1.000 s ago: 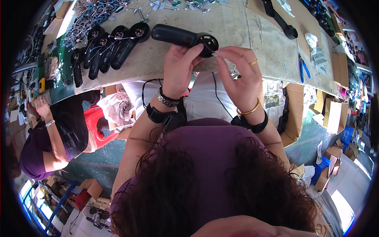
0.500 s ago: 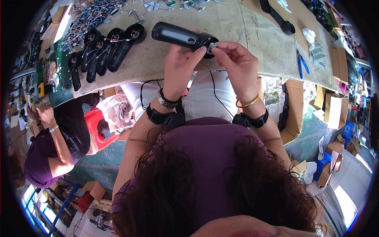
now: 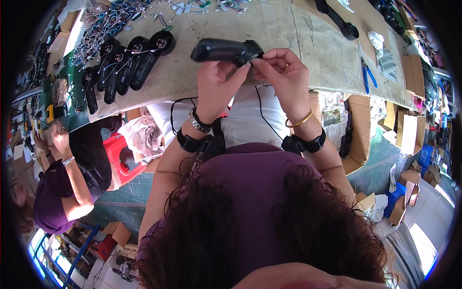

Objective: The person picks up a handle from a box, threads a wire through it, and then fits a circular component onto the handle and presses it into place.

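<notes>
Above the near edge of the workbench, my left hand (image 3: 217, 89) is closed round a black plastic housing (image 3: 220, 49) with a long rounded handle and a short round head. The handle points left and the head is tilted down toward my fingers. My left thumb presses at the underside of the head. My right hand (image 3: 288, 79) is closed in a pinch at the head's right end. A small pale piece (image 3: 254, 57) shows between the fingertips of both hands, mostly hidden, so I cannot tell its kind.
Several similar black housings (image 3: 147, 62) with wires lie at left, beside a heap of wired parts (image 3: 109, 21). Blue-handled pliers (image 3: 369, 79) and another black housing (image 3: 344, 24) are at right. A co-worker (image 3: 67, 185) sits at far left by a red stool (image 3: 120, 156).
The black housing has rolled and tilted, so the opening in its head now faces down toward me and out of sight. Both hands have shifted slightly left.
</notes>
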`<act>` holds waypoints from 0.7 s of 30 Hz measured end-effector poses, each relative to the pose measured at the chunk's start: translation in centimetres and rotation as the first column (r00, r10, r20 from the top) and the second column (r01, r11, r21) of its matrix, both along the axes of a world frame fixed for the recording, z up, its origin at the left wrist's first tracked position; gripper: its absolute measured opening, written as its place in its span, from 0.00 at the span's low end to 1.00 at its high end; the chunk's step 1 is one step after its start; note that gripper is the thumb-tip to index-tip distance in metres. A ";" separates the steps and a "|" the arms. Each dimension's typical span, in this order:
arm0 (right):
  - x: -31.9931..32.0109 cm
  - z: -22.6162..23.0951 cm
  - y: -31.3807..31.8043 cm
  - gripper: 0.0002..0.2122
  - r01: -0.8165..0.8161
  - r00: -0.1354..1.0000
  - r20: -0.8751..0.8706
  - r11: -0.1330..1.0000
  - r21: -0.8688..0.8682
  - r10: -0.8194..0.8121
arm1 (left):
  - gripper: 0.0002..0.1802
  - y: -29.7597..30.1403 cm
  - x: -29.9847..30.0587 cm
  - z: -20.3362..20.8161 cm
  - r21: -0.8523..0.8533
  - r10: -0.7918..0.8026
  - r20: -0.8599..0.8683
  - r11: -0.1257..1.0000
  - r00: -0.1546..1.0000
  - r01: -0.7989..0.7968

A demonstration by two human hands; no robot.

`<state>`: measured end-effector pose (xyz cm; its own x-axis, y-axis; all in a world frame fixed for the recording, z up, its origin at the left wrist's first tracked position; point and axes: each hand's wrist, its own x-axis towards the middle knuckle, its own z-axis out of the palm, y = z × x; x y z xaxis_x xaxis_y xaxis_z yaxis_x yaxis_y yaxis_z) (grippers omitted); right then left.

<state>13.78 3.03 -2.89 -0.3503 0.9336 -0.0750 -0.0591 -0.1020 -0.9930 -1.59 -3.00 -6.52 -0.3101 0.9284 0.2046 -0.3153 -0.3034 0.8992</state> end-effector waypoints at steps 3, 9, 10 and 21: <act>0.4 0.3 0.4 0.16 -0.086 0.986 -0.155 0.979 -0.184 0.058 | 0.20 0.0 -0.9 0.2 0.056 0.069 -0.348 0.997 0.935 -0.052; 0.8 2.0 2.0 0.16 -0.384 0.843 -0.537 0.734 -0.561 0.030 | 0.19 0.9 -2.3 3.1 0.377 0.273 -0.757 0.924 0.594 0.056; 0.8 1.9 2.0 0.16 -0.383 0.843 -0.537 0.734 -0.561 0.029 | 0.19 0.8 -2.3 3.3 0.390 0.305 -0.790 0.920 0.532 0.051; 0.3 -0.6 2.5 0.15 -0.067 0.969 -0.248 0.955 -0.288 -0.007 | 0.16 0.3 -2.8 2.8 0.195 0.139 -0.589 0.980 0.796 -0.027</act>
<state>14.05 5.53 -3.52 -0.4194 0.8723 -0.2515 -0.2879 -0.3905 -0.8744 -4.36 -2.69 -3.68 -0.1477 0.8385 0.5245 0.3010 -0.4671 0.8314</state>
